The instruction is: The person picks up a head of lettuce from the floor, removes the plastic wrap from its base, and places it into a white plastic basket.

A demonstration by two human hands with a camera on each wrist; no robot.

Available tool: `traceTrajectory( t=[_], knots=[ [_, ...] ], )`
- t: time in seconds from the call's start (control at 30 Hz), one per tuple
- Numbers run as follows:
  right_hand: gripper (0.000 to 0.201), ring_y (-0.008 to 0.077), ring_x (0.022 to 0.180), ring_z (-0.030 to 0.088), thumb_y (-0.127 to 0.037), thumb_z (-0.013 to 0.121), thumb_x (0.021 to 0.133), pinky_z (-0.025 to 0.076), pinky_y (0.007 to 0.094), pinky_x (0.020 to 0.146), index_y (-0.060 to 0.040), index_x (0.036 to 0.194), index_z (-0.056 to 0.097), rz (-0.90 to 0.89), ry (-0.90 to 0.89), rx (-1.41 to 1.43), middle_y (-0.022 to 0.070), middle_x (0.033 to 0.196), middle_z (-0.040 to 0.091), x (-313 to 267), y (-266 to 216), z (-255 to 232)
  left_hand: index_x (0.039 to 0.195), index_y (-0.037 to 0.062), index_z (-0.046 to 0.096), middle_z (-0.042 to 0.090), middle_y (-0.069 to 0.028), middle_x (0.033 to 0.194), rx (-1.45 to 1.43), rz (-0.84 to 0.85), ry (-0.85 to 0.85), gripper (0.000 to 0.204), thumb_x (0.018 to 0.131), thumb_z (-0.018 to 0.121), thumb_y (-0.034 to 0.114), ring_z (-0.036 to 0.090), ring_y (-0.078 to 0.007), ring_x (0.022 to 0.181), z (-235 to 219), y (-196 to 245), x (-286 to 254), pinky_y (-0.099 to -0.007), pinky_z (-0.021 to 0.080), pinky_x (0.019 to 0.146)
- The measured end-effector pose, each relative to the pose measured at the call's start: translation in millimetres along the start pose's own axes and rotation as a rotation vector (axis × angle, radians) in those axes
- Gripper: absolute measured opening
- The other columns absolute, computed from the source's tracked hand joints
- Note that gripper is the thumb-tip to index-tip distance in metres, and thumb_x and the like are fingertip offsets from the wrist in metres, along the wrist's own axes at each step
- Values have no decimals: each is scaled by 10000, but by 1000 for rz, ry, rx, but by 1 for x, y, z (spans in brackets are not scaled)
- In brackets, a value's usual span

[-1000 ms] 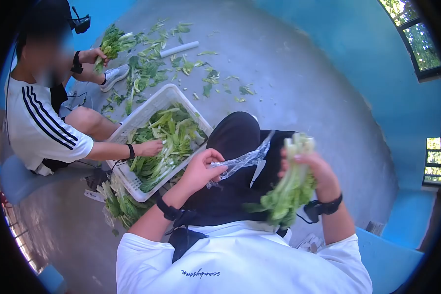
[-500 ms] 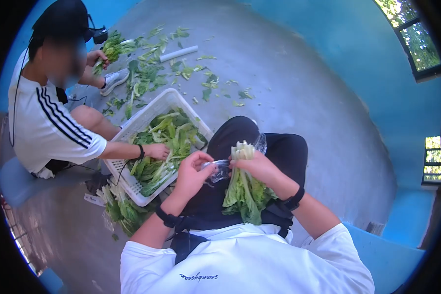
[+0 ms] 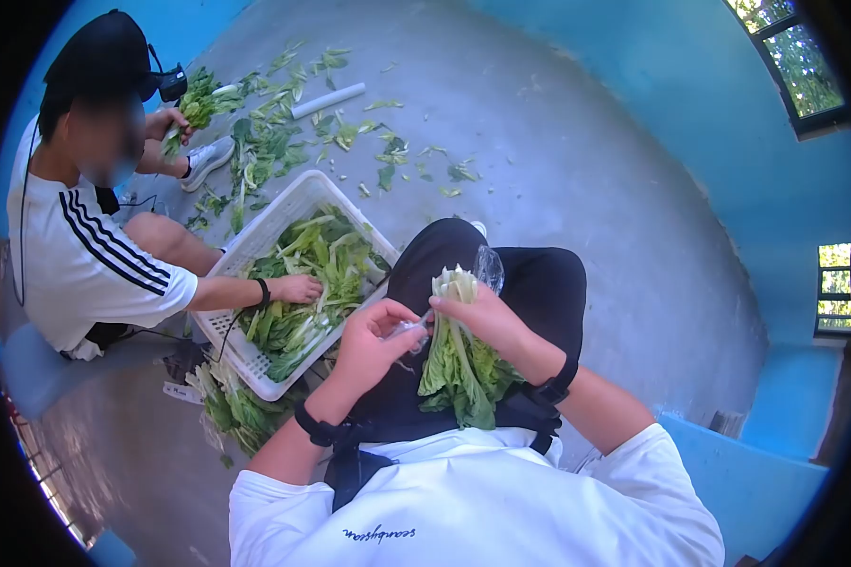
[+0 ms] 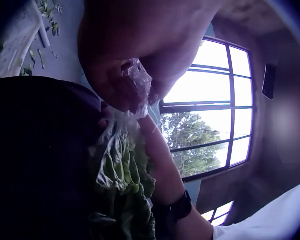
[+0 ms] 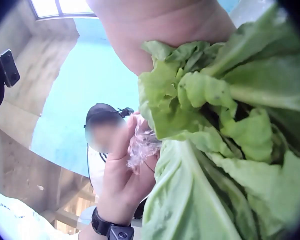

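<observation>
- Grey floor (image 3: 577, 123): spreads from the 9 o'clock side round to 3, clock positions being read in the head view from the held bunch.
- Second person (image 3: 113, 255): low down at 10 o'clock, wearing a white shirt with black stripes, one arm (image 3: 222, 294) stretched into the crate.
- White crate (image 3: 267, 382): at 10 o'clock, nearer than that person, slatted and heaped with leafy greens (image 3: 298, 255).
- Loose leaves (image 3: 265, 146): strewn on the floor between 10 and 11 o'clock.
- Further bunches (image 3: 241, 406): between 8 and 9 o'clock, just beside the crate.
- Held bunch (image 3: 463, 369): over the wearer's dark lap (image 3: 558, 312), pale stalk ends towards 12, leaves hanging towards 6.
- Right hand (image 3: 492, 317): at 1 o'clock, gripping the bunch near its stalk ends.
- Left hand (image 3: 373, 340): at 9 o'clock, pinching clear film between thumb and fingers.
- White tube (image 3: 328, 100): on the floor at 11 o'clock.
- Clear film (image 3: 411, 333): runs from the left hand to the stalks and shows again beyond the right hand; whether it fully encircles them cannot be told.
</observation>
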State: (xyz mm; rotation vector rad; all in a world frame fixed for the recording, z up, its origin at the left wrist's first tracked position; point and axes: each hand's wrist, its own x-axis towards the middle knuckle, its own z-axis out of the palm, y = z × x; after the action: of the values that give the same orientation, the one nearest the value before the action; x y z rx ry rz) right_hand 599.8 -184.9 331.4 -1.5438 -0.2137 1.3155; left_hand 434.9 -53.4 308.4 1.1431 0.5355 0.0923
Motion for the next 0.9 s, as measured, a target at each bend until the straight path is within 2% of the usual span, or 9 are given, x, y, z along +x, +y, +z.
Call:
traceTrajectory(
  t=[0.07, 0.2, 0.3, 0.37, 0.47, 0.6, 0.7, 0.83, 0.9],
  knots=[
    [273, 101, 877, 600, -281, 664, 970, 495, 279, 772, -48, 1066, 558, -32, 26, -117, 28, 944, 625, 5, 8, -2, 1036, -8, 645, 708, -88, 975, 59, 13, -26, 155, 891, 694, 11, 682, -126, 871, 11, 5, -2, -258, 548, 784],
    [379, 92, 935, 544, -439, 558, 1016, 455, 268, 854, -73, 1115, 554, -30, 69, 22, 11, 1001, 577, -3, 5, -9, 1076, -12, 644, 683, -54, 990, 295, 108, -140, 161, 923, 658, 35, 649, -100, 919, 30, 7, 1, -250, 506, 847],
    [545, 121, 939, 583, -585, 422, 1028, 478, 286, 866, -77, 1157, 572, 36, 44, 90, 49, 1027, 606, -10, 2, -14, 1107, -22, 627, 671, -60, 1013, 219, 87, -175, 166, 952, 607, 32, 633, -104, 951, 37, 13, -3, -262, 497, 871],
    [616, 156, 917, 629, -636, 364, 1020, 516, 311, 857, -81, 1135, 603, 307, -43, 386, 63, 1024, 638, -19, -25, -13, 1116, -16, 614, 657, -74, 1060, 78, 87, -225, 176, 1020, 497, 74, 622, -127, 1010, 31, 15, 6, -283, 481, 922],
    [657, 151, 892, 643, -653, 326, 1019, 530, 303, 841, -83, 1109, 641, 241, -80, 433, 53, 999, 656, -10, -7, -21, 1199, 21, 524, 656, -80, 1068, -19, 60, -159, 184, 1037, 496, 106, 643, -152, 1008, 25, -7, 9, -314, 504, 925],
    [646, 135, 921, 635, -623, 318, 1034, 520, 289, 842, -83, 1173, 644, 236, -14, 416, 47, 1048, 664, -14, -7, -21, 1052, 80, 438, 629, -71, 973, -208, -24, -51, 383, 835, 686, -115, 645, -122, 926, 30, -5, 19, -251, 520, 837],
    [635, 134, 959, 634, -604, 315, 1043, 513, 287, 869, -80, 1214, 632, 204, -2, 410, 48, 1082, 662, -19, -10, -17, 1013, 87, 422, 575, -30, 894, -133, 10, 4, 433, 782, 725, -119, 598, -88, 821, 38, 0, 18, -230, 499, 762],
    [621, 140, 996, 641, -574, 305, 1056, 508, 299, 909, -72, 1258, 610, 167, 5, 448, 50, 1127, 658, -26, -10, -15, 991, 99, 401, 482, 14, 857, 308, 51, 141, 573, 662, 849, -42, 478, -66, 705, 48, 1, 14, -210, 446, 685],
    [612, 165, 1103, 623, -560, 291, 1063, 483, 322, 982, -79, 1346, 542, 141, 27, 481, 61, 1227, 634, -35, -12, -17, 1147, 87, 419, 492, -35, 981, 287, 88, 175, 688, 638, 871, -16, 508, -99, 845, 52, 3, 15, -245, 490, 751]
  ],
)
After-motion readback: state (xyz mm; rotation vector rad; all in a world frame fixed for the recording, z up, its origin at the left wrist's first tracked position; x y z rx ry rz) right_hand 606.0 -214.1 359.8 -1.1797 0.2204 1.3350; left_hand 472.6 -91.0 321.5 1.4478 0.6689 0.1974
